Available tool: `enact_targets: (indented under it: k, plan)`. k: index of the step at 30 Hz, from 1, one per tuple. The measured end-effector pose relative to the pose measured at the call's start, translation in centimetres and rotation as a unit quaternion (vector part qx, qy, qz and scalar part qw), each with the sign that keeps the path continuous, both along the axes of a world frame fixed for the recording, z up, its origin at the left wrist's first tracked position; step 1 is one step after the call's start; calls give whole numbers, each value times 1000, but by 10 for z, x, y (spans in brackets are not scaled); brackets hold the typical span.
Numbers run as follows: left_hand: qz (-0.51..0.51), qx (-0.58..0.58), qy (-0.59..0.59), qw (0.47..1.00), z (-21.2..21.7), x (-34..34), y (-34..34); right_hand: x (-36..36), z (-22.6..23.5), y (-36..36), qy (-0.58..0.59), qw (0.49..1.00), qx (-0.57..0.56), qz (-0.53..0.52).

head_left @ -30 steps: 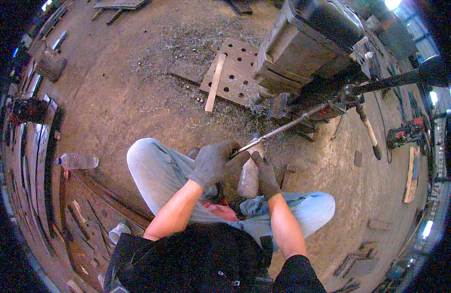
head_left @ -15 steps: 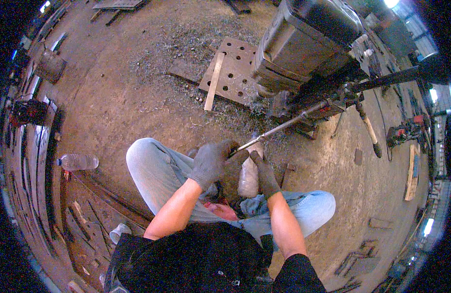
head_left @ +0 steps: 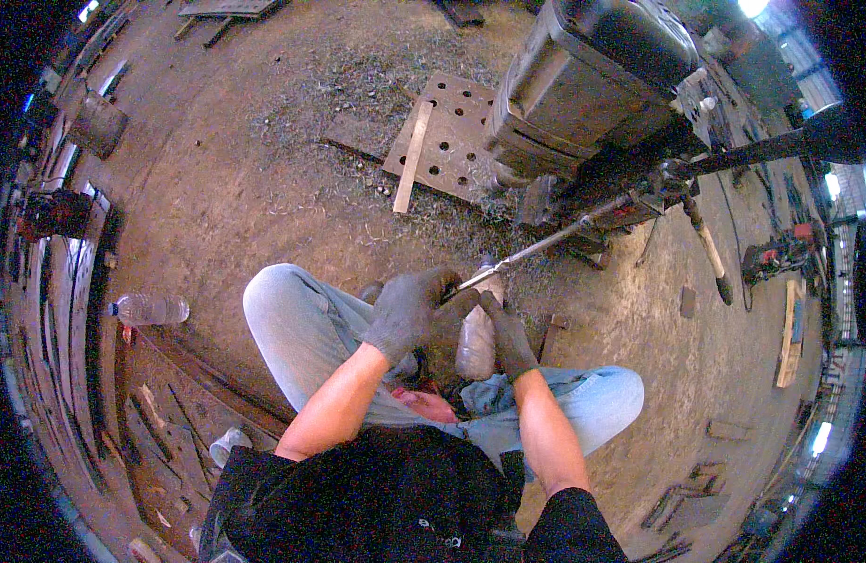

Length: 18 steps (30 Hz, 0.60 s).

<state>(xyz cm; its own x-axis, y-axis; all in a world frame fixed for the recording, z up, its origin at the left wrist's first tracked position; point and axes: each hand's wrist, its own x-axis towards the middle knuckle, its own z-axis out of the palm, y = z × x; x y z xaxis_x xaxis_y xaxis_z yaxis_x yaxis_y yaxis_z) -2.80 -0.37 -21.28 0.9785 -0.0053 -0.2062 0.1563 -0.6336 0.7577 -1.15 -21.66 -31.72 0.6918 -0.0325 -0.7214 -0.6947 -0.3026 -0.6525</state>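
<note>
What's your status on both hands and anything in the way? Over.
Left hand closed on metal rod, near end. Right hand against cloudy bottle, grip unclear. Rod crosses over bottle's upper part.

Left hand: Your left hand [head_left: 414, 311], gloved in dark grey, curls around the near end of a metal rod [head_left: 546, 243].
Right hand: Your right hand [head_left: 509, 336], gloved alike, holds a cloudy plastic bottle [head_left: 475, 349] just beside it.
Legs: Your knees, in pale blue jeans [head_left: 297, 324], spread to both sides.
Machine: A dark, boxy machine [head_left: 574, 108] stands ahead to your right, the rod slanting toward it.
Plate: A pale wooden strip [head_left: 413, 159] lies across a metal plate [head_left: 456, 155] with round holes.
Left side: A clear bottle [head_left: 153, 310] lies beyond your left knee.
</note>
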Motion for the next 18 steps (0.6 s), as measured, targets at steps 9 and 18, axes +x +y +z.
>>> enact_targets:
  k: [9,18]
  plan:
    - [-10,6,1,1000,10,1,0,-3,12,5,-46,997,63,6]
    - [-1,2,31,1000,14,2,0,13,8,-8,81,995,-7,65]
